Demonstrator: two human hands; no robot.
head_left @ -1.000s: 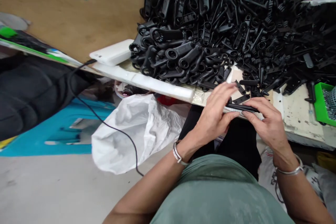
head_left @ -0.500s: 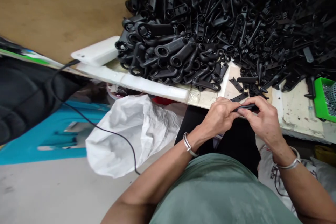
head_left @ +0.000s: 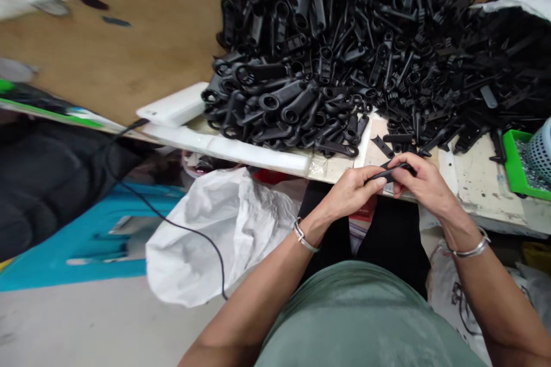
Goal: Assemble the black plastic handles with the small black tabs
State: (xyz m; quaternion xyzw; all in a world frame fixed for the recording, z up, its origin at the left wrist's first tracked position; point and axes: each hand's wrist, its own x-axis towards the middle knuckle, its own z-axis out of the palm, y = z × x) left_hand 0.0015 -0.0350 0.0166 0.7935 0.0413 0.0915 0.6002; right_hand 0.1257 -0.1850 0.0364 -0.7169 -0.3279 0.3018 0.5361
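Note:
Between my two hands, just over the table's front edge, is a slim black plastic part (head_left: 386, 174). My left hand (head_left: 355, 190) pinches its left end between thumb and fingers. Around its right end curl the fingers of my right hand (head_left: 424, 182), partly hiding it. Beyond my hands lie flat black strips (head_left: 382, 147) on the tabletop. A large heap of black plastic parts (head_left: 297, 94), many long with a ring at one end, rises behind them.
A green tray (head_left: 514, 166) of small metal pieces stands at the right, with a pale blue perforated basket (head_left: 541, 152) in it. At the left are a white box (head_left: 174, 104) with a black cable (head_left: 181, 222) and a white sack (head_left: 206, 241) below the table edge.
The view has shifted a little. My right hand's fingers have changed their hold on the black part, and more of its left portion shows between my hands.

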